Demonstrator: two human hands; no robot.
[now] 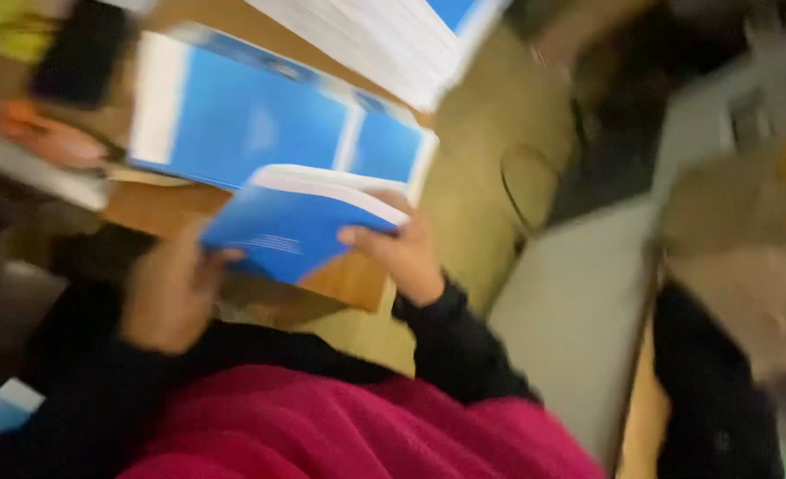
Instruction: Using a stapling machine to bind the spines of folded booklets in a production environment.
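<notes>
Far across the brown tabletop (pixel 153 208) lie two flat blue booklets (pixel 251 115) side by side. Beyond them, at the far edge, a tall stack of white-edged booklets (pixel 384 44) rises. A dark phone-like slab (pixel 78 53), perhaps a handset, sits far left. To the right runs a pale grey floor strip (pixel 579 310). Nearest, magenta cloth (pixel 340 426) fills the bottom.

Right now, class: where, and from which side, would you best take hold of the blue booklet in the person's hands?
Probably by its two short ends, as the left hand and right hand do: the blue booklet is thin and flat, tilted off the wooden table, so both ends are free for fingers.
</notes>
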